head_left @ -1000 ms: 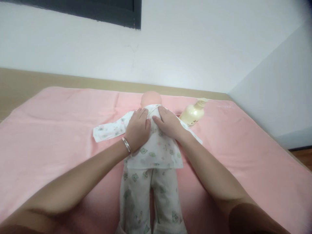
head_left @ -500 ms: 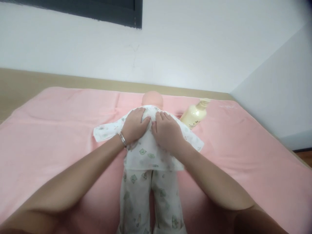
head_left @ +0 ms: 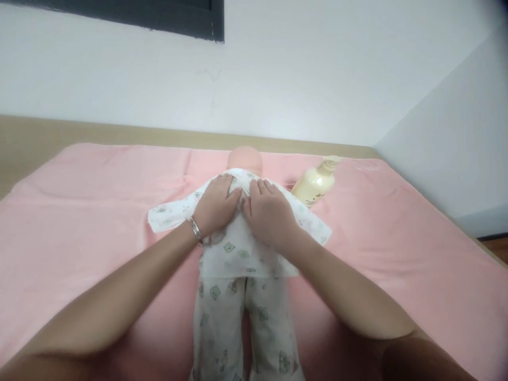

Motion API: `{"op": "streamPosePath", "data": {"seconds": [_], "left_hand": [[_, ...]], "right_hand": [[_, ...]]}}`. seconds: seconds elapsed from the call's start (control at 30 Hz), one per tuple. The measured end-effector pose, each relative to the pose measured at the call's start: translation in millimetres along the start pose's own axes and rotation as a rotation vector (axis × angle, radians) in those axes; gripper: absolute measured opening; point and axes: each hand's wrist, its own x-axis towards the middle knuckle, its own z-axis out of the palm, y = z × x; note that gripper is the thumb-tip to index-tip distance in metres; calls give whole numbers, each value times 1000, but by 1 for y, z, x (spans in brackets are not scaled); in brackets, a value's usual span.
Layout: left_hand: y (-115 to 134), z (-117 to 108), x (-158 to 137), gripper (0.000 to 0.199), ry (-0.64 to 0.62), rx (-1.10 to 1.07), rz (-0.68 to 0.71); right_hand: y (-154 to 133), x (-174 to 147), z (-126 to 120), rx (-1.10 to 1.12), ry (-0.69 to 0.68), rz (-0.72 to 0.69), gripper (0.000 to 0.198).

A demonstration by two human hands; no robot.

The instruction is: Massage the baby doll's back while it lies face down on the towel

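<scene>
A baby doll (head_left: 245, 160) lies stretched out with its smooth head away from me, its face not visible. It wears a white printed top (head_left: 238, 259) and matching trousers (head_left: 222, 323). My left hand (head_left: 217, 205) rests flat on the left of the upper top, a silver bracelet (head_left: 194, 230) at its wrist. On the right side my right hand (head_left: 272, 214) lies flat too, fingers pointing towards the doll's head. Both thumbs come close together at the middle, where the cloth is creased. Neither hand grips anything.
A pale yellow pump bottle (head_left: 315, 185) lies tilted beside the doll's right-hand sleeve. Under everything spreads a pink sheet (head_left: 99, 196) on a wooden surface (head_left: 39, 129). A white wall (head_left: 297, 79) with a dark frame (head_left: 190, 21) rises behind.
The whole view has shifted slightly. My thumbs have drawn a little closer together, and the cloth between my hands looks more bunched. The bottle has stayed put.
</scene>
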Motion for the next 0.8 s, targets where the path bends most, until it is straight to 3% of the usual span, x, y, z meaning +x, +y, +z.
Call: {"op": "streamPosePath", "data": {"seconds": [0.1, 0.23, 0.4, 0.67, 0.8], "left_hand": [[-6, 4, 2, 39, 49, 52, 49], [5, 12, -17, 49, 89, 205, 191], [15, 13, -29, 56, 95, 149, 159], [-13, 15, 2, 49, 117, -38, 52], [-14, 22, -2, 56, 161, -92, 17]], "right_hand": [[-8, -7, -1, -14, 10, -18, 58], [8, 10, 6, 89, -12, 11, 58], [18, 23, 7, 145, -45, 64, 50], [-17, -12, 0, 123, -49, -95, 59], [1, 7, 4, 228, -96, 20, 64]]}}
